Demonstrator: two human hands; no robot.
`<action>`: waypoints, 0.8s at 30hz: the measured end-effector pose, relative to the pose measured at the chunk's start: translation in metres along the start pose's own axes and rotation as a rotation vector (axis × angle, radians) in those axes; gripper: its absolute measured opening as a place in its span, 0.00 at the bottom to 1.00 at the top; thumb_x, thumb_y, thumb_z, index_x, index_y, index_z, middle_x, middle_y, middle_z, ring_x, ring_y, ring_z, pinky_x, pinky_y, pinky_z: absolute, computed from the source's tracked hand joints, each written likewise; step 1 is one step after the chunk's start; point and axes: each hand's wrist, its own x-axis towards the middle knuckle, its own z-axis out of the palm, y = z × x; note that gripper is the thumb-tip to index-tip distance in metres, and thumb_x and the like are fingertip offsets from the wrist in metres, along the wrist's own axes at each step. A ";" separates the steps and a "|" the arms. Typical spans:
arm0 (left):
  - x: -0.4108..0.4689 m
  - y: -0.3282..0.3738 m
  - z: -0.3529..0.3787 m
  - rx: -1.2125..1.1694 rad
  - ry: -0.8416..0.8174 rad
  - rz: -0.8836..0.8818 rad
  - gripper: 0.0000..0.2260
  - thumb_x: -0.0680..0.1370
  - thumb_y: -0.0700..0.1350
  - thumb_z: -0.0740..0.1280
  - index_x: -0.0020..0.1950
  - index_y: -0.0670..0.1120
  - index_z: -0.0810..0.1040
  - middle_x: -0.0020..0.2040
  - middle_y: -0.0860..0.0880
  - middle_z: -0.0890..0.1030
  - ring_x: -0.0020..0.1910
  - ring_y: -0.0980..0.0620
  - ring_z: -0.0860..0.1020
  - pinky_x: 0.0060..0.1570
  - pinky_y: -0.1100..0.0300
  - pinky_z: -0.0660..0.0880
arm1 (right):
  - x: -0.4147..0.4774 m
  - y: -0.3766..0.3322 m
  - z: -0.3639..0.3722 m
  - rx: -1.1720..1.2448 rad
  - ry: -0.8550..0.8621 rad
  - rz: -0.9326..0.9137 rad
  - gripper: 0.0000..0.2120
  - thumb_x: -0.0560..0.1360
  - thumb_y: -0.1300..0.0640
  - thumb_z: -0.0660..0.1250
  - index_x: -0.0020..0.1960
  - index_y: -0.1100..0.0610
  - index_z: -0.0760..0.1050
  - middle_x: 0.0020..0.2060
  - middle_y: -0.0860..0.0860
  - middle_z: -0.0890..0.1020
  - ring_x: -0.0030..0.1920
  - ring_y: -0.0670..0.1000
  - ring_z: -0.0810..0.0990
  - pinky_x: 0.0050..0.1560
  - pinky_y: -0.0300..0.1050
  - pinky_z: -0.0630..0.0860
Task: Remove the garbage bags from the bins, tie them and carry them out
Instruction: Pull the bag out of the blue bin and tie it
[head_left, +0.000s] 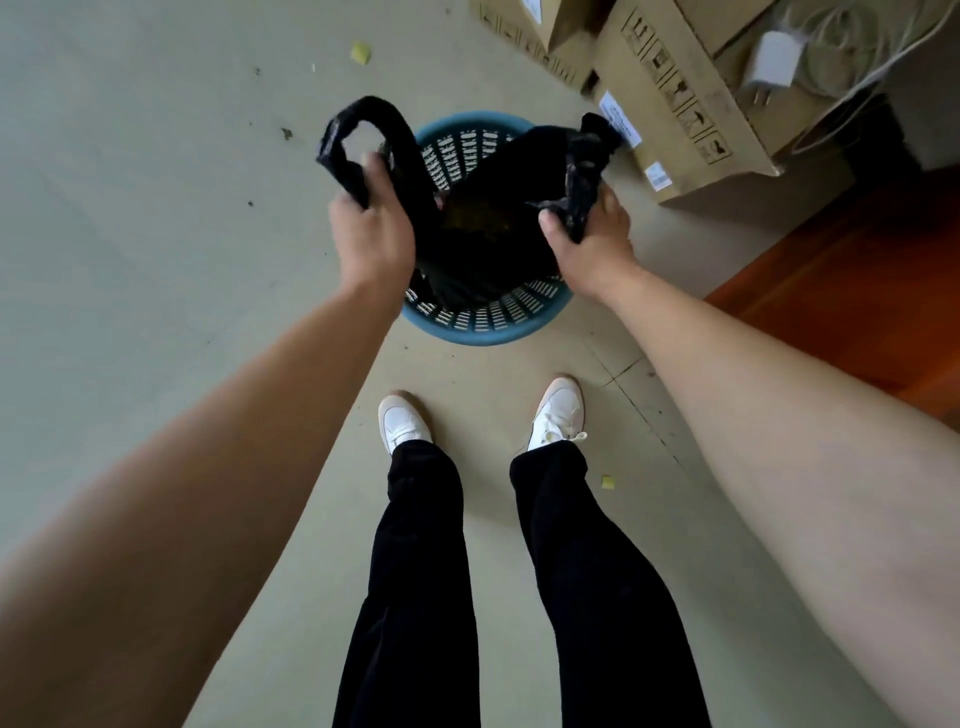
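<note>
Trousers (426, 571), black, and white shoes (402, 421) stood nearest on the pale floor (156, 260), toes pointing toward the bin. Beyond them both bare forearms reached forward. The left hand (371, 234) was clamped round the left handle loop (337, 150) of the black garbage bag (488, 234), its fingers curled over the plastic; the right hand (589, 244) gripped the right handle (587, 166) the same way, thumb pressed on top. The bag was stretched between the two hands, so its mouth ran left to right across the view and faced up, with something yellowish showing inside. Both handle ends pointed away from the person. The body of the bag hung down inside the round blue slotted bin (483, 332), which stood just ahead of the feet. Small scraps lay scattered on the floor. Farther off to the right sat stacked cardboard boxes (691, 104), with a white charger (774, 60) and coiled cable on top.
</note>
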 end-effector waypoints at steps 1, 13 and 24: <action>-0.009 0.003 -0.005 -0.012 0.012 -0.001 0.18 0.86 0.50 0.54 0.40 0.48 0.75 0.29 0.58 0.78 0.26 0.66 0.75 0.35 0.67 0.74 | -0.004 -0.008 -0.004 0.093 0.037 -0.015 0.30 0.82 0.44 0.57 0.77 0.60 0.62 0.73 0.58 0.67 0.74 0.59 0.64 0.74 0.51 0.63; -0.092 0.091 -0.142 0.189 0.288 0.229 0.29 0.77 0.56 0.70 0.72 0.44 0.63 0.62 0.52 0.76 0.57 0.53 0.75 0.55 0.69 0.67 | -0.099 -0.120 -0.091 0.594 -0.100 -0.120 0.20 0.67 0.43 0.69 0.52 0.54 0.76 0.48 0.50 0.82 0.52 0.52 0.82 0.61 0.59 0.77; -0.120 0.034 -0.294 0.041 0.403 0.199 0.16 0.83 0.53 0.56 0.58 0.48 0.81 0.48 0.46 0.84 0.48 0.46 0.80 0.55 0.53 0.76 | -0.220 -0.183 -0.002 0.328 -0.006 -0.125 0.19 0.84 0.47 0.57 0.53 0.58 0.83 0.51 0.53 0.82 0.52 0.52 0.77 0.50 0.38 0.66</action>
